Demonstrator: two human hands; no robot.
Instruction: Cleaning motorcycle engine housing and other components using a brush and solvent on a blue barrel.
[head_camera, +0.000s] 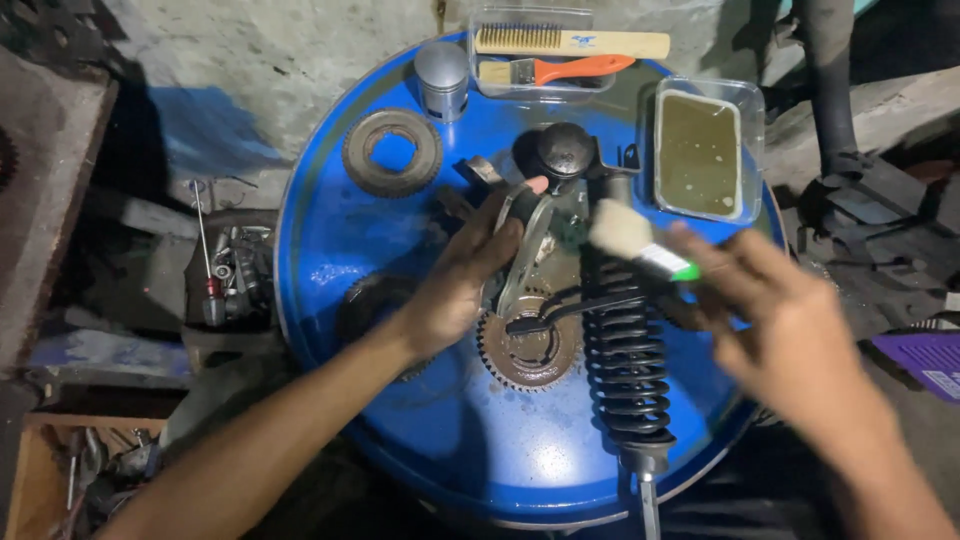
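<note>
On the blue drum top (400, 230), the left hand (455, 285) grips a curved metal part (527, 250) near the middle. The right hand (775, 310), blurred, is closed on a green-handled paintbrush (640, 243) whose bristles sit just beside that part. A rusty sprocket (530, 350) and black coil spring (625, 360) lie below them.
</note>
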